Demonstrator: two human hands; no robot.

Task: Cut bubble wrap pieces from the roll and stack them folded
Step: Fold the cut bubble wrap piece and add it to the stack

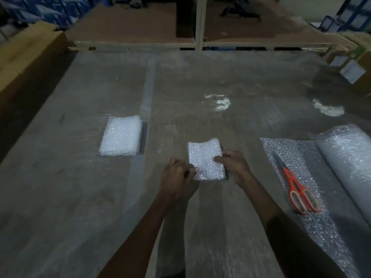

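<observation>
A small folded piece of bubble wrap (204, 155) lies on the table in front of me. My left hand (177, 173) pinches its left edge with thumb and fingers. My right hand (233, 165) grips its right edge, thumb on top. A stack of folded bubble wrap pieces (120, 136) sits to the left, farther back. The bubble wrap roll (347, 159) lies at the right with a sheet unrolled toward me. Orange scissors (297, 187) lie shut on that unrolled sheet (313, 223).
The wooden table (70, 187) is covered with a clear plastic film. Cardboard boxes (26, 51) stand along the left edge and more boxes (353, 63) at the far right. A shelf frame (198, 43) runs across the back.
</observation>
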